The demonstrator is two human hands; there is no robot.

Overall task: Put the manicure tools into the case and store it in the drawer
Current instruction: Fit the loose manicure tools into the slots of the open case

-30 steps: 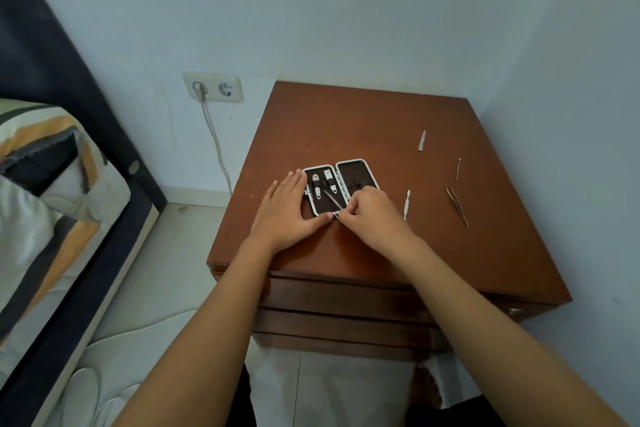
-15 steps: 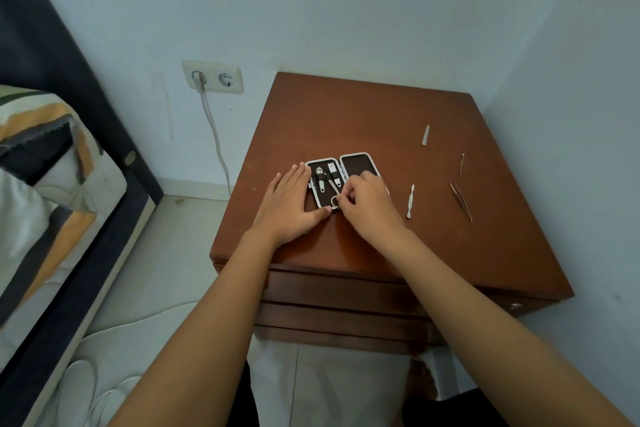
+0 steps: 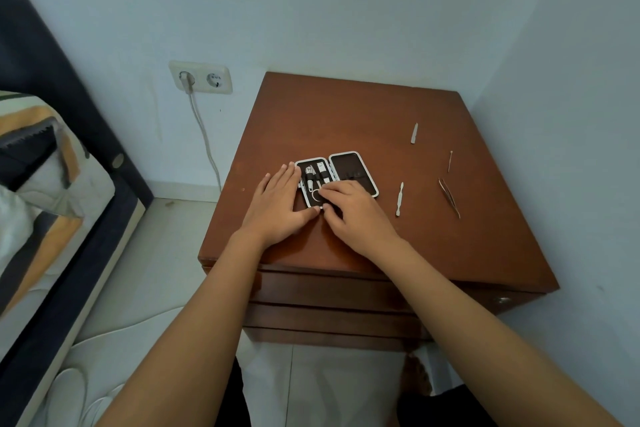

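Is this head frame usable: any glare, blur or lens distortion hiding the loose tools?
Head view: soft, even light, no hard shadows; faint sheen on the nightstand top, no glare; wide-angle bending at the edges; loose tools like the tweezers are small but sharp; both hands cover part of the case.

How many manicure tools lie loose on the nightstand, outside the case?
4: a file at the back, a thin pick, tweezers nearest the right wall, a pusher beside the case. Hands may hide others.

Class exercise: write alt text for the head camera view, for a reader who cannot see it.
Two bare hands work at an open manicure case on a brown nightstand: the left hand steadies its edge, the right hand presses a tool into it. Four loose metal tools, including tweezers, lie to the right.
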